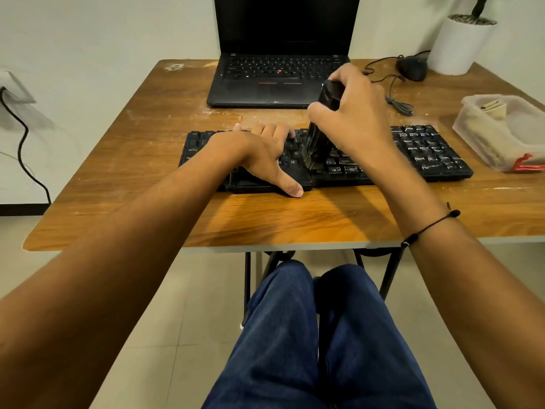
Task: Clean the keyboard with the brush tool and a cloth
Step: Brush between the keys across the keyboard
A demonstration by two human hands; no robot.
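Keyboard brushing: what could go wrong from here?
1. The brush in the right hand may sweep the pale dust, still thick on the keyboard's right keys, toward the open laptop just behind.
2. The left hand lies flat on the left keys, so they may go unbrushed.
3. The mouse cable lies loose near the right hand and could snag.

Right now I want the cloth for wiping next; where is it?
In the head view, a folded cloth lies in the clear plastic container at the table's right edge, just beyond the keyboard's right end.
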